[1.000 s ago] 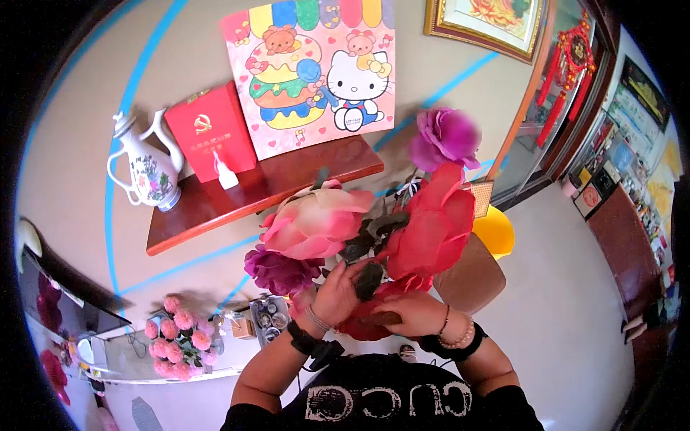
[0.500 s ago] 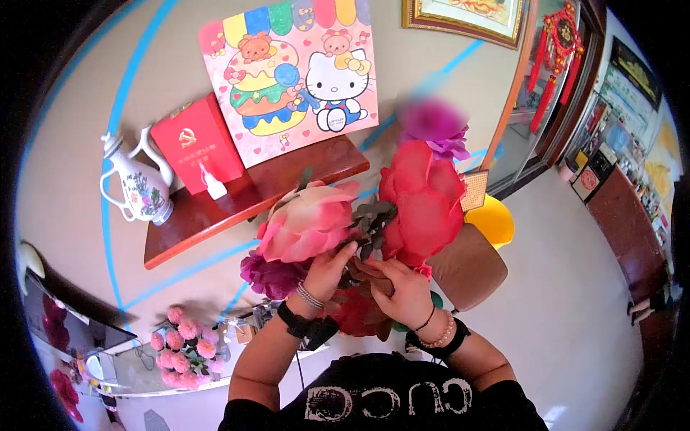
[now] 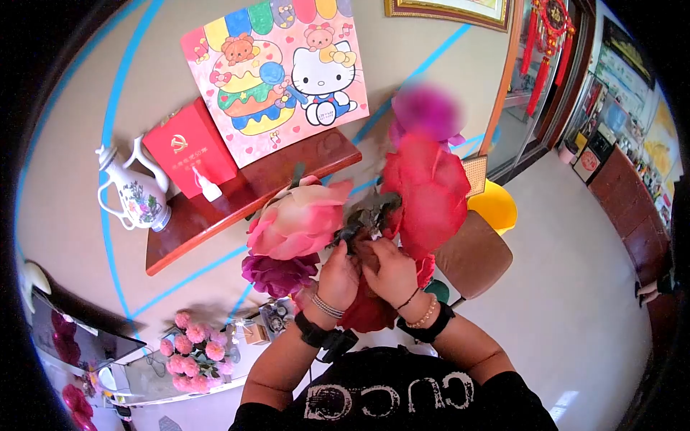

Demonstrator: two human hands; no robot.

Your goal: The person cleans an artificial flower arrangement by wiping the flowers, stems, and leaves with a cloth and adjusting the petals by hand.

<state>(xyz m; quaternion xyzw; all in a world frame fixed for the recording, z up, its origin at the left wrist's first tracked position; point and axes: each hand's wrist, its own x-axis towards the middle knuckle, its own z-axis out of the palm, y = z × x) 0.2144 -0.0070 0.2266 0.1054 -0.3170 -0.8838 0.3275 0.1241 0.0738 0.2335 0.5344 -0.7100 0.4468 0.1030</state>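
Large artificial flowers stand in front of me: a pale pink one (image 3: 298,219) on the left, a red one (image 3: 425,197) on the right, a purple one (image 3: 280,275) lower left and another purple one (image 3: 426,111) at the top. A further dark red bloom (image 3: 366,312) shows below my wrists. At the centre, dark leaves (image 3: 370,214) surround the stems. My left hand (image 3: 338,280) is closed on the lower leaves, beneath the pale pink flower. Close beside it, my right hand (image 3: 392,274) pinches the leaves too. Palms and fingers partly hide what they grip.
Behind the flowers is a wooden wall shelf (image 3: 251,197) with a white jug (image 3: 135,190), a red box (image 3: 190,147), a small white bottle (image 3: 208,188) and a cartoon picture (image 3: 280,72). A brown stool (image 3: 474,255) and a yellow bin (image 3: 494,207) stand right. Pink flowers (image 3: 192,352) are lower left.
My hands have drawn closer together among the leaves, with the right fingers moving up. The red flower has shifted slightly right. The whole view has turned a little.
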